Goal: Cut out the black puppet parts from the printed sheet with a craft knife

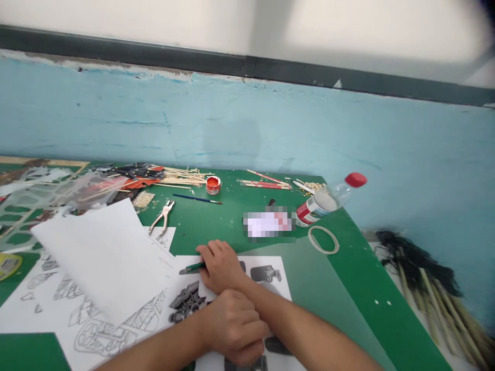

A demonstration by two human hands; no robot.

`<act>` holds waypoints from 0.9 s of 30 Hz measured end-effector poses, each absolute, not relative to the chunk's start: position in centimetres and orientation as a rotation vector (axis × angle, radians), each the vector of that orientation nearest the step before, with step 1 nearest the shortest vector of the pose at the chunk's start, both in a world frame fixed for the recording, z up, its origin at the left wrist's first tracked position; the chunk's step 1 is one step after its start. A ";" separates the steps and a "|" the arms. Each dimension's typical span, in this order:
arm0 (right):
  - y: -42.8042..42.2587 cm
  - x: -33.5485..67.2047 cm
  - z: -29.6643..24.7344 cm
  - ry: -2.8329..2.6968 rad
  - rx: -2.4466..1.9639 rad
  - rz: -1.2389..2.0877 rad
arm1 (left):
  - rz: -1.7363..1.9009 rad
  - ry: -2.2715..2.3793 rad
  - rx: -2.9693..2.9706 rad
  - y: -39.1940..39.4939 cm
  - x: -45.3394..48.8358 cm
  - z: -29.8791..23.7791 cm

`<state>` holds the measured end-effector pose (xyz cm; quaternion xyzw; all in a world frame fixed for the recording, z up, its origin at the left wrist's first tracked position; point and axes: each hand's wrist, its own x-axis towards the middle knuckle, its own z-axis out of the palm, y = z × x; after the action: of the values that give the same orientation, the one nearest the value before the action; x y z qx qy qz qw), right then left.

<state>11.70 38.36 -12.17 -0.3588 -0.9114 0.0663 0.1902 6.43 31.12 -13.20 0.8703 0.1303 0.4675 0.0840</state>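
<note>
Pen (194, 267) sits pinched in the right hand (222, 265) over the printed sheet (189, 300); left hand (236, 325) makes a loose fist. Line drawings (104, 337) are done; the clear film (328, 288) seems unmarked.

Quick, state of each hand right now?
Left hand: curled closed; no held object visible.
Right hand: closed, holding a green pen.

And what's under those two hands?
Beneath the right hand, which holds a green pen, and the curled left hand is a white sheet with dark pictures. Some pictures show around them; whatever is directly under the hands is covered.
</note>
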 end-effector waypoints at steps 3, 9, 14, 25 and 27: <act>38.4 11.7 -12.2 -2.557 -1.029 0.186 | 1.380 0.374 2.614 31.2 6.3 -13.3; 38.3 11.7 -12.0 -2.544 -1.043 0.225 | 1.303 0.335 2.668 31.3 5.8 -13.7; 38.1 11.7 -11.9 -2.512 -1.064 0.218 | 1.247 0.338 2.694 31.4 5.8 -14.4; 38.2 11.6 -11.8 -2.516 -1.008 0.190 | 1.210 0.344 2.738 31.3 5.9 -14.5; 38.2 11.7 -11.8 -2.531 -0.986 0.196 | 1.205 0.340 2.739 31.3 5.9 -14.5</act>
<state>11.70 38.24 -11.75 -0.3541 -0.9092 0.0705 0.2075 5.90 31.32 -14.53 0.9075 0.1126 0.3994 0.0650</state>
